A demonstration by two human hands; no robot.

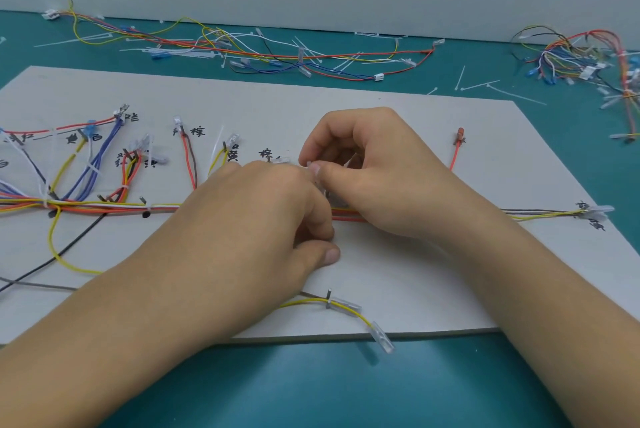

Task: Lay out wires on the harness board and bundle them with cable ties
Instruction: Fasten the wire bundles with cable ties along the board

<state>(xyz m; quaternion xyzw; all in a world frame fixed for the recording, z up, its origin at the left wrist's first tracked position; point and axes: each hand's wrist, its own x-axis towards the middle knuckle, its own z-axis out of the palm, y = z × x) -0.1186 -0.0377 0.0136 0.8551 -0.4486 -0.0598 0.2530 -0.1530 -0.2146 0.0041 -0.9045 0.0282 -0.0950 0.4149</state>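
left hand [263, 216] and right hand [377, 168] are hiding the middle of the wire bundle [104, 207] | cable tie [310, 164] is barely showing | wire pile [581, 60] is running off-frame

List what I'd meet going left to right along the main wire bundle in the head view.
Fitted cable tie → black dot mark → left hand → right hand, pinching a loose white tie → clear terminal at the bundle's right end.
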